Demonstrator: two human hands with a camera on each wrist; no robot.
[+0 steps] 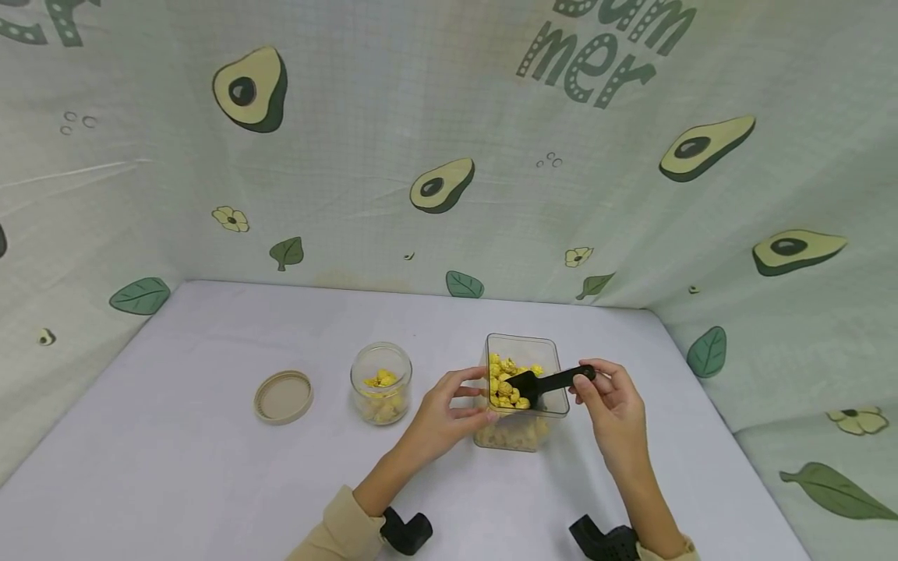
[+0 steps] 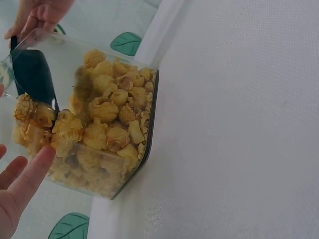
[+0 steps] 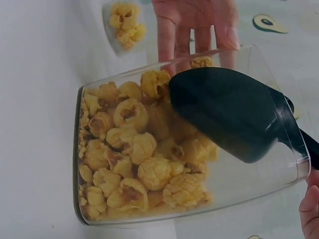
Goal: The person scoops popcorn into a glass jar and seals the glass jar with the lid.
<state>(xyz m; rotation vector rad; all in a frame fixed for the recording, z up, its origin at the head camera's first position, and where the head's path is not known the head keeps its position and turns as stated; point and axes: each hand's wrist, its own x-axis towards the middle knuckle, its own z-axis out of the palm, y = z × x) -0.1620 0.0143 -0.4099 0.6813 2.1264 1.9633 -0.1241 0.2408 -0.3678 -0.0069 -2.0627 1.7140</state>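
My left hand [image 1: 449, 409] rests with its fingers straight against the left side of a clear, square-mouthed plastic container [image 1: 546, 352]. Yellow popcorn [image 3: 134, 149] fills much of that container. Between thumb and fingers, my right hand [image 1: 613, 397] pinches the handle end of a black scoop [image 1: 557, 380] at the container's right rim. The scoop's blade [image 3: 219, 109] reaches inside, its tip among the top popcorn pieces. In the left wrist view, the container [image 2: 144, 169] stands upright on the table, and a few pieces lie against the blade.
Left of the container stands a round glass jar [image 1: 363, 366], without a lid, with some popcorn inside. Farther left, a round beige lid [image 1: 283, 397] lies flat on the white table [image 1: 175, 436]. An avocado-print cloth [image 1: 337, 140] hangs behind and along the sides.
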